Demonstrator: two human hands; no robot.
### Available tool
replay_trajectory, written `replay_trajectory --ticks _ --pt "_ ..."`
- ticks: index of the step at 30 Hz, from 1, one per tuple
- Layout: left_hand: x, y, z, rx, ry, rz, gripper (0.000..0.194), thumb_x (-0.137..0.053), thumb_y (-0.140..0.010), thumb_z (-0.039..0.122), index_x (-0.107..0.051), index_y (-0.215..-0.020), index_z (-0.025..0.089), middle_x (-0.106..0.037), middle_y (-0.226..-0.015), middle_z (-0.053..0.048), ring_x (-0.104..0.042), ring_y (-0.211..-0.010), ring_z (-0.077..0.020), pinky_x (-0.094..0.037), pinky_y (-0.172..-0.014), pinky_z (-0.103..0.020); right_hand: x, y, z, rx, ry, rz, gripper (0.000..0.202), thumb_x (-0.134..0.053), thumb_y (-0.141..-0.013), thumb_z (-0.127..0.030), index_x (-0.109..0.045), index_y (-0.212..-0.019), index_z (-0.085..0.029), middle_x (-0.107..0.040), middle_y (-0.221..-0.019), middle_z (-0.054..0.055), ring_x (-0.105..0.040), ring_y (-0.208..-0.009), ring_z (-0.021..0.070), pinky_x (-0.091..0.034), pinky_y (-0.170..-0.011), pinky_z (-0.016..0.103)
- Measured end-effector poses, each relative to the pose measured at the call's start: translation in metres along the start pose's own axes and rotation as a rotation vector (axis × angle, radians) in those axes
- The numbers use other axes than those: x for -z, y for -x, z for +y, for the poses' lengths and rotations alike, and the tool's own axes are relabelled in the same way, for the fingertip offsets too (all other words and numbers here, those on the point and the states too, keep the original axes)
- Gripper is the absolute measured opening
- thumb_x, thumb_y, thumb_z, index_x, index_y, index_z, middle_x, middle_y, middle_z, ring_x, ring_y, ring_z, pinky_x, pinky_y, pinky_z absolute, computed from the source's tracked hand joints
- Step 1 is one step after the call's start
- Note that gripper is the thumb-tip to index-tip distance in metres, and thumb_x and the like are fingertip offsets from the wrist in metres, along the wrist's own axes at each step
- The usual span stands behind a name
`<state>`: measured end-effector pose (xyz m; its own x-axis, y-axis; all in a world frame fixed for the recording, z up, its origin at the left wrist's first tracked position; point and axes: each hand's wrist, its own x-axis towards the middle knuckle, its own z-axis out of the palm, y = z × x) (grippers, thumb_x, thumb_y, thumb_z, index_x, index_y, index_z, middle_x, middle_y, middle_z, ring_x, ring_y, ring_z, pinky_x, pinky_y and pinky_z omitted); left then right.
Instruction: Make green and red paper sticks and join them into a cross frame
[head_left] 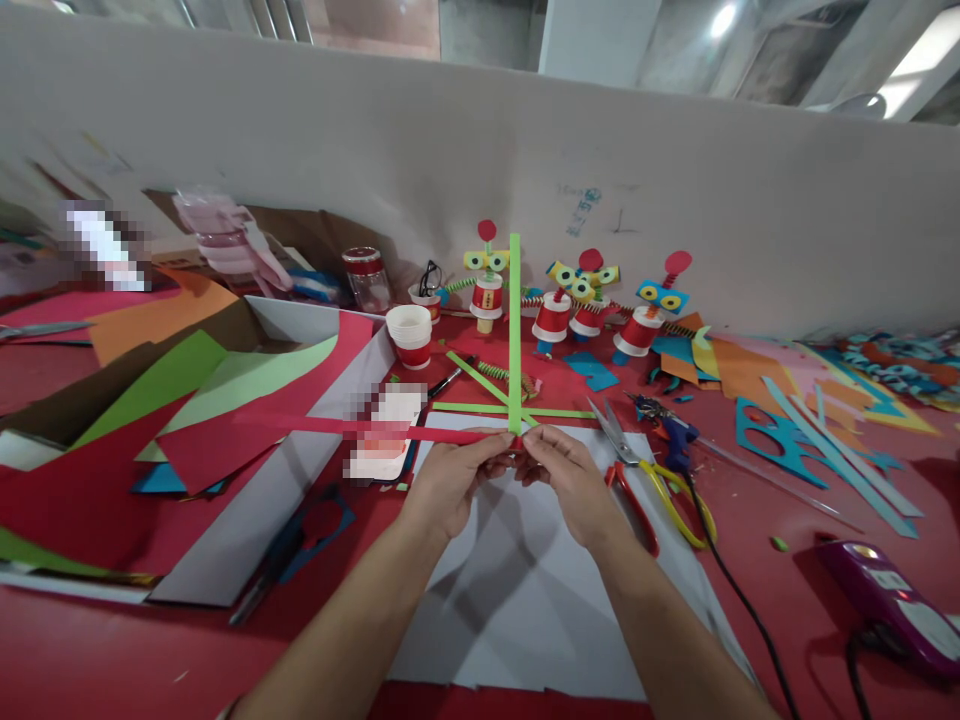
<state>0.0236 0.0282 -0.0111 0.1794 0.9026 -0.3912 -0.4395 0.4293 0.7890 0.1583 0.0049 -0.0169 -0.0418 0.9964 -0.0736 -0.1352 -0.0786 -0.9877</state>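
My left hand [457,477] and my right hand [560,470] meet above a white sheet [517,610], fingers closed on the joined ends of two paper strips. The green strip [515,330] stands straight up from my fingertips. Out to the left runs the red strip [442,435], passing over a phone and towards a box. Both strips cross at a small red and green spot between my thumbs. Behind them, more green strips [480,378] lie on the red table, beside a coiled green paper spring [495,371].
Scissors [679,505] and a glue gun [679,440] with a cable lie right. Several paper-cup figures [637,330] stand behind. Left is a box [225,530] of coloured paper; white cups [409,335] stand beyond the phone [386,440]. A purple device [892,600] sits far right.
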Motion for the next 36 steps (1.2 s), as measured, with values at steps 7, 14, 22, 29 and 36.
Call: replay_trajectory --ticks 7,14,22,29,36 --pt "-0.001 0.0 0.003 0.078 0.086 -0.042 0.007 -0.078 -0.061 0.015 -0.074 -0.063 0.01 -0.07 -0.062 -0.005 -0.063 -0.06 -0.0104 -0.053 -0.062 -0.019 -0.002 0.0 0.001 0.048 0.026 0.052 0.021 -0.065 -0.077 -0.04 -0.06 -0.068 -0.021 -0.056 -0.063 -0.003 -0.05 -0.06 0.0118 -0.04 -0.062 0.028" --pt "0.002 -0.003 0.003 0.075 0.035 -0.033 0.001 -0.074 -0.064 0.01 -0.073 -0.063 0.01 -0.072 -0.066 -0.007 -0.065 -0.063 -0.0119 -0.056 -0.068 -0.021 -0.001 0.0 -0.004 -0.074 -0.112 0.107 0.027 -0.078 -0.061 -0.038 -0.061 -0.074 -0.021 -0.061 -0.064 -0.004 -0.056 -0.06 0.0116 -0.043 -0.062 0.028" --pt "0.0 -0.002 0.001 0.043 0.048 -0.028 0.008 -0.068 -0.061 0.004 -0.069 -0.064 0.012 -0.069 -0.062 -0.004 -0.065 -0.059 -0.0103 -0.055 -0.065 -0.02 0.001 -0.004 0.0 -0.104 -0.172 0.137 0.023 -0.078 -0.059 -0.03 -0.062 -0.073 -0.021 -0.062 -0.059 -0.005 -0.056 -0.058 0.0105 -0.041 -0.06 0.026" --pt "-0.003 -0.007 -0.004 0.016 0.04 -0.016 0.009 -0.065 -0.061 0.003 -0.067 -0.064 0.012 -0.067 -0.06 -0.002 -0.061 -0.055 -0.0081 -0.052 -0.059 -0.018 0.002 -0.006 0.006 -0.142 -0.24 0.123 0.025 -0.076 -0.059 -0.027 -0.061 -0.078 -0.022 -0.063 -0.06 -0.006 -0.056 -0.058 0.0098 -0.04 -0.06 0.024" --pt "-0.002 -0.01 -0.007 0.008 0.015 0.0 0.011 -0.068 -0.057 0.005 -0.064 -0.063 0.013 -0.065 -0.057 -0.001 -0.06 -0.053 -0.0086 -0.05 -0.058 -0.019 0.003 -0.008 0.01 -0.139 -0.238 0.078 0.023 -0.075 -0.059 -0.027 -0.061 -0.076 -0.021 -0.062 -0.062 -0.005 -0.055 -0.058 0.0099 -0.04 -0.061 0.025"
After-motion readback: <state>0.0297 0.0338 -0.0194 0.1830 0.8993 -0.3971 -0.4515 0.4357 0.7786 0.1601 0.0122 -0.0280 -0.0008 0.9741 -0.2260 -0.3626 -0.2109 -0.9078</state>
